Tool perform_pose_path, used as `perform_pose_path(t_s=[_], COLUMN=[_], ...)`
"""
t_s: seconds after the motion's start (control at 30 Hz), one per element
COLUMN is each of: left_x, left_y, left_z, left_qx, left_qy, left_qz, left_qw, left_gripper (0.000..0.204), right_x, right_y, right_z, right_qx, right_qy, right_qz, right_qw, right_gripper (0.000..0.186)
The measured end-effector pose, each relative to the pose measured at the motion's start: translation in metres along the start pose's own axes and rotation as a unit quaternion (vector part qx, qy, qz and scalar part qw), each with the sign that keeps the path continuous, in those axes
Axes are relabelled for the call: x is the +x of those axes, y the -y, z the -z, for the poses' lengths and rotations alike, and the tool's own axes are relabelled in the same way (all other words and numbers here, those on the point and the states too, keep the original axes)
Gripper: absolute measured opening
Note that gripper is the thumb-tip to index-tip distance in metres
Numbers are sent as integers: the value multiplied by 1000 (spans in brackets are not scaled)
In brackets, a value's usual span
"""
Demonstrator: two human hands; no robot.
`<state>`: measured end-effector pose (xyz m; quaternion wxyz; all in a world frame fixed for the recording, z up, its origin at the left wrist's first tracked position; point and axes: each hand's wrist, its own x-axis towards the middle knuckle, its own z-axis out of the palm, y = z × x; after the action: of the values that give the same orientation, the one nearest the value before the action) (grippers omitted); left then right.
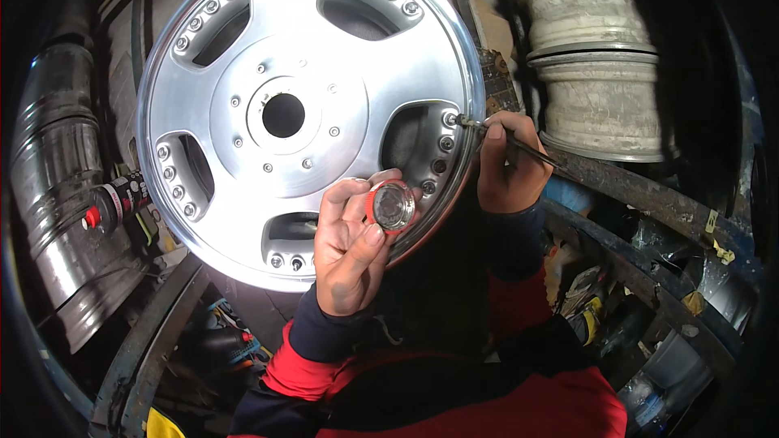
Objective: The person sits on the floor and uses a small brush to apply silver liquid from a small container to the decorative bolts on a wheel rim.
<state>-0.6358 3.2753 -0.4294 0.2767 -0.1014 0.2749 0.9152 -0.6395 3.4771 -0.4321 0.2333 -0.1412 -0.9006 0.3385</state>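
Note:
A polished silver alloy wheel (268, 49) lies face up, with rows of small bolts around its openings. My left hand (349, 259) grips a small red-rimmed round container (392, 207), like a cap, with dark silvery stuff inside, over the wheel's lower right part. My right hand (511, 162), at the wheel's right rim, pinches a slender dark tool (542, 154), like a brush. Its tip is at the top bolt (450, 119) of the lower-right row; whether it touches is hard to tell.
Shiny metal rims (57, 162) lie at the left, beside a dark bottle with a red top (122, 201). Dull, pale rims (588, 8) are stacked at the upper right. Rusty metal frame bars (673, 203) run around the wheel, with assorted clutter (584, 308) below them.

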Motion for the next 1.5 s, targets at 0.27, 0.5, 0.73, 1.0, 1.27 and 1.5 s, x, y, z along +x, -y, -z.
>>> perform_pose_path(t_s=[0.27,0.5,0.73,1.0,1.27,1.5], left_x=[1,1,1,4,5,2], left_y=[1,3,4,1,4,4], left_z=[2,-1,0,-3,-1,0], left_qx=[-22,6,8,39,34,32], left_qy=[29,5,12,-4,8,7], left_qz=[-5,0,0,13,1,2], left_qw=[999,1000,1000,999,999,999], left_gripper=[44,48,46,44,46,47], right_x=[-4,-2,-3,-8,-29,-29], right_y=[-5,-5,-2,0,41,44], right_z=[-1,0,2,9,34,25], right_qx=[44,34,22,108,281,229], right_qy=[-5,-24,-15,-26,79,102], right_qz=[-20,6,-19,-70,-31,21], right_qw=[999,999,999,991,956,968], right_gripper=[7,4,4,7,10,17])
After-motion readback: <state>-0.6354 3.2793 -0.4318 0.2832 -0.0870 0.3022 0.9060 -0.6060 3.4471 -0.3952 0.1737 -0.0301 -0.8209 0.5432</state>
